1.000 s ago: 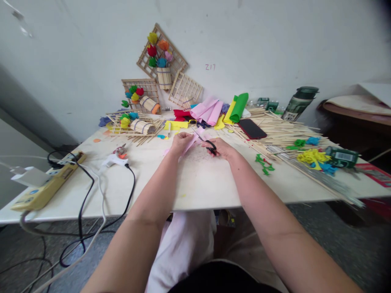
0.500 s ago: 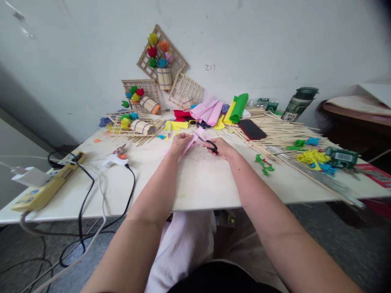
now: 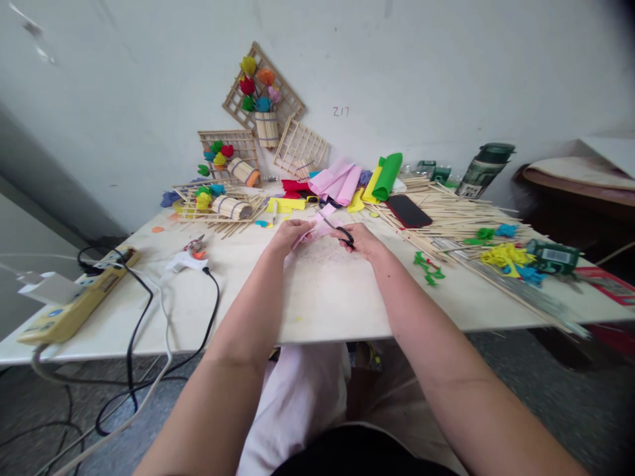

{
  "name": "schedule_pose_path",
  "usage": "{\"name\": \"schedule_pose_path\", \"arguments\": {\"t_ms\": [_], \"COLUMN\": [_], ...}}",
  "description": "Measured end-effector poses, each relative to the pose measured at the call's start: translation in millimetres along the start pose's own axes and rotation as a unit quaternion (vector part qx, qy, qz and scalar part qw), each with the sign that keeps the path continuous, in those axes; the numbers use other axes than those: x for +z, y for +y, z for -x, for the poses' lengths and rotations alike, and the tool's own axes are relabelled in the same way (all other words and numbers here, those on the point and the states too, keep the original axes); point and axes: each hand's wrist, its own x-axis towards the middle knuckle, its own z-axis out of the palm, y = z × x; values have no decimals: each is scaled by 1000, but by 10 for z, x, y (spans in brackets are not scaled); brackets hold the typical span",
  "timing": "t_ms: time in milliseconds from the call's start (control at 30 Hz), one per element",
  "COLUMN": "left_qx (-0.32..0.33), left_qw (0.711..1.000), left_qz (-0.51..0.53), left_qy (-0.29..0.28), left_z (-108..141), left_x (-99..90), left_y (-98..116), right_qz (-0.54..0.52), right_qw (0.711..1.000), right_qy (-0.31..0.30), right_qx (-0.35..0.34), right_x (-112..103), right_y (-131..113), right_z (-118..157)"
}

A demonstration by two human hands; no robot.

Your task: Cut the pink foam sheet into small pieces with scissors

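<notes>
Over the middle of the white table, my left hand is closed on a piece of pink crepe paper. My right hand grips black-handled scissors by their loops. The blades point up and left, close to the paper's right side; whether they touch it I cannot tell. More pink paper lies on the table just beyond the blades. Behind my hands are folded pink sheets, a yellow strip and a green roll.
Bamboo sticks spread along the right, with a black phone on them. At left lie a white glue gun, a corded power strip and pliers. Stick lattices with paper flowers lean on the wall.
My left hand has shifted slightly with the pink paper, which now sits lower in it. The scissor blades appear steeper, and the right hand has barely moved.
</notes>
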Motion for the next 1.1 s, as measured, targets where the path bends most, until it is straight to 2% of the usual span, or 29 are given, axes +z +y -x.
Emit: {"name": "schedule_pose_path", "arguments": {"t_ms": [133, 233, 333, 467, 900, 1100], "left_qx": [-22, -43, -55, -70, -64, -79], "left_qw": [999, 997, 992, 986, 986, 979], "left_qz": [-30, 30, 102, 136, 144, 175], "left_qy": [22, 52, 59, 71, 56, 72], "left_z": [16, 16, 15, 26, 17, -23], "left_x": [-11, -6, -2, 22, 70, 64], "left_y": [29, 27, 22, 44, 24, 9], "right_qz": [-16, -24, -29, -35, -54, -54], "right_qw": [1000, 999, 999, 999, 997, 996], "right_qy": [26, 33, 36, 40, 58, 68], "right_qx": [0, 4, 8, 9, 19, 32], "right_x": [-1, -7, -7, 3, 52, 72], "right_y": [-30, -37, -39, -51, -138, -169], "right_z": [16, 22, 27, 35, 100, 116]}}
